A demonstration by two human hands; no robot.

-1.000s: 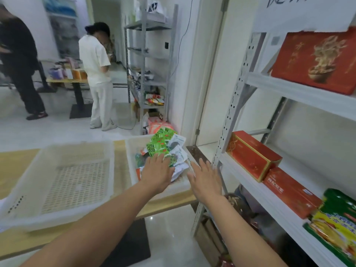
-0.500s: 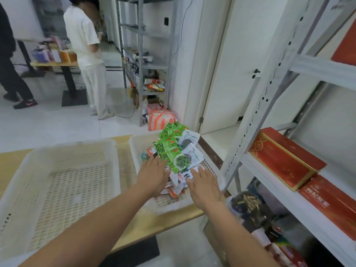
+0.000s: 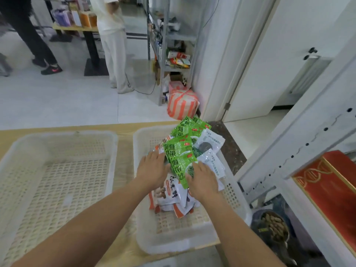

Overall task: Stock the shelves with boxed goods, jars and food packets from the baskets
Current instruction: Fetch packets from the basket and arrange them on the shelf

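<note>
**Head view: both my hands down on the packet pile**

My left hand (image 3: 154, 170) is palm down with its fingers stretched out almost straight. The fingertips touch the left edge of the green packets (image 3: 179, 157). It closes round nothing, it just rests there. My right hand (image 3: 204, 180) lies just beside it, also palm down and flat, fingers reaching forward onto the lower end of the same green fan. I see no curl and no pinch.

The green packets run up and away from both sets of fingertips, overlapping one another. The farthest ones poke out over the far rim of the basket (image 3: 173, 243). Just past my right fingertips the clear-and-white packets (image 3: 210, 141) are tucked against the green ones. Beneath both wrists lie the white-and-orange packets (image 3: 173, 195), flat on the basket floor between my forearms.

To the left of my left arm, well apart from the hand, sits the other basket (image 3: 57, 137). Both baskets are on the wooden table (image 3: 123, 128). Out to the right of my right arm stands the white shelf upright (image 3: 308, 143), and a red box (image 3: 331, 182) lies on the shelf behind it. Below that, near my right elbow, is a dark jar (image 3: 273, 226). Its contents are too blurred to name.
</note>
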